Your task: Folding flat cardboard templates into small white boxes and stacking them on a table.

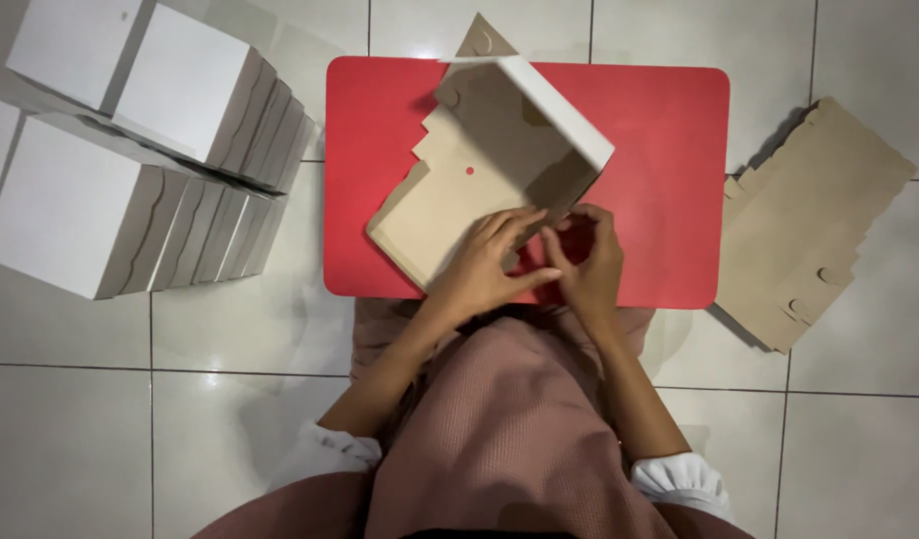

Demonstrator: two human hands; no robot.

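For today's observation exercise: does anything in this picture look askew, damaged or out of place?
Nothing looks damaged or spilled. The half-folded cardboard box lies at an angle on the red table, one white flap raised, under both hands: left hand, right hand. The folded boxes and flat blanks lie on the floor in neat stacks.

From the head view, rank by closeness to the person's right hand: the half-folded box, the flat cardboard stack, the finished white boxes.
1. Half-folded box, touching the right hand, on the red table.
2. Flat cardboard stack, on the floor, right.
3. Finished white boxes, far left.

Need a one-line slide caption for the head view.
Both hands, left hand and right hand, fold a brown cardboard box blank on a red table.
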